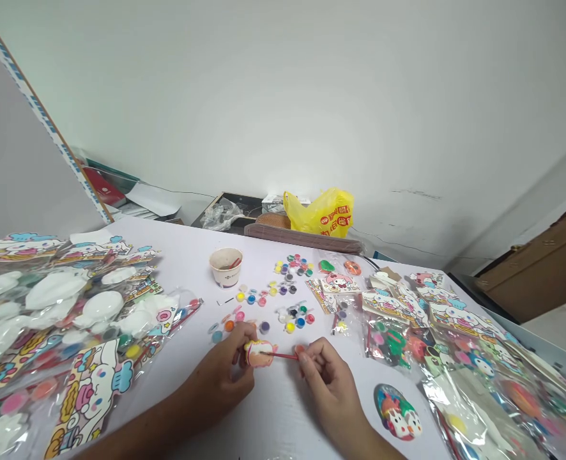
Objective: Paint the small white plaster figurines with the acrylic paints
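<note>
Near the front middle of the table, my left hand (232, 367) is closed around a small figurine (260, 355), partly painted in yellow, pink and orange with a white area. My right hand (325, 377) pinches a thin red paintbrush (285, 355). The brush's tip touches or lies just over the figurine's face side; I cannot tell which. Small open paint pots stand beyond my hands, among them an orange pot (229, 326) and a yellow pot (290, 327). A paper cup (226, 267) with a red-handled brush leaning inside is farther back.
Bagged white figurines (55, 287) with cartoon cards cover the left side. More bagged kits (398, 306) crowd the right. A round painted piece (398, 412) lies right of my right hand. Behind the table's far edge are a yellow plastic bag (319, 214) and the wall.
</note>
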### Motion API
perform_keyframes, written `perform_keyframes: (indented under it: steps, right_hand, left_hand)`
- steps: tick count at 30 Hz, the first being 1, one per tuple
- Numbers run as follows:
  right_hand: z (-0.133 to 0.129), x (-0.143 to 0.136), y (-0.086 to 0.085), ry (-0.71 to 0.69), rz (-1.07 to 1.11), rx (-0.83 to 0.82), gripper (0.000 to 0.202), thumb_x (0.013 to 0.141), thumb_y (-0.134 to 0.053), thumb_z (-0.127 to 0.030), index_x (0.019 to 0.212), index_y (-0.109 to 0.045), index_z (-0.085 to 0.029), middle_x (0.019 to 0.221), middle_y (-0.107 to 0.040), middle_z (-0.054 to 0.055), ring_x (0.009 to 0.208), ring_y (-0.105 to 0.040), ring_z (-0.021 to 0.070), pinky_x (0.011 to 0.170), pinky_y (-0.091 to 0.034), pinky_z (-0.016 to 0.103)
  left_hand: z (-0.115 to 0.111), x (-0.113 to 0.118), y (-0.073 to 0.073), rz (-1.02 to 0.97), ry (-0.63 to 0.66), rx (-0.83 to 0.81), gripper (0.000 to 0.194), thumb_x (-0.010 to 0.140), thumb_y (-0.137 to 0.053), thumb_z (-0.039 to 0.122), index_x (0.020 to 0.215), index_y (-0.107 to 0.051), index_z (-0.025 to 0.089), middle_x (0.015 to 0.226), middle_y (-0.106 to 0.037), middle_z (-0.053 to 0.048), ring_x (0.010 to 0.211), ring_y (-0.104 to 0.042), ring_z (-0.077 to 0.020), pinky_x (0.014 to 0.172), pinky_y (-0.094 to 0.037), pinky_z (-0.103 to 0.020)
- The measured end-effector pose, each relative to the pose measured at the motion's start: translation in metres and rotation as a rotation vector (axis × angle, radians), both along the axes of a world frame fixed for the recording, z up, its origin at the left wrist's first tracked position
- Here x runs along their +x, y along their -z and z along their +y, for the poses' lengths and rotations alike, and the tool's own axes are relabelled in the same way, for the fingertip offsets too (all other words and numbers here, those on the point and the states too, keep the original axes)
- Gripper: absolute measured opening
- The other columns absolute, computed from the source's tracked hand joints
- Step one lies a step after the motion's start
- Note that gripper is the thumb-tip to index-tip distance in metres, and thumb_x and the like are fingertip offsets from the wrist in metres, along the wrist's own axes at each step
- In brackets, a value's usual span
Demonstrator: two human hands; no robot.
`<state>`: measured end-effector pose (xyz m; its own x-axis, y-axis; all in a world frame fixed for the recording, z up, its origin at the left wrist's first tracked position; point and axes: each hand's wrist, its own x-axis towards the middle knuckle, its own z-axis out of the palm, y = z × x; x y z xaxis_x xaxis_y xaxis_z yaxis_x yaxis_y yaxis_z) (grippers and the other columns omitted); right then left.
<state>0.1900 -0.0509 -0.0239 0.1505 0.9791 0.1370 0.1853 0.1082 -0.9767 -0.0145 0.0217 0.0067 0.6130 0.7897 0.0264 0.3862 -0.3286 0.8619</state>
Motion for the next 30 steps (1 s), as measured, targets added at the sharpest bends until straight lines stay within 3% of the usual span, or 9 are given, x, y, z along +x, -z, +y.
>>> perform_keyframes:
  steps: [30]
  right_hand:
    - [-0.0021,0.0022,-0.0063,0.008,-0.04,-0.004,0.033,0.096,-0.049,-0.047,0.076,-0.044,-0.021,0.059,-0.036,-0.006,0.053,-0.031,0.012,0.052,-0.027,0.025]
  left_hand:
    - [-0.0005,-0.0022,0.0071,-0.037,-0.042,0.006,0.027,0.079,-0.045,0.011,0.104,-0.044,0.022,0.086,-0.048,0.001,0.073,-0.042,-0.0152,0.069,-0.04,-0.025]
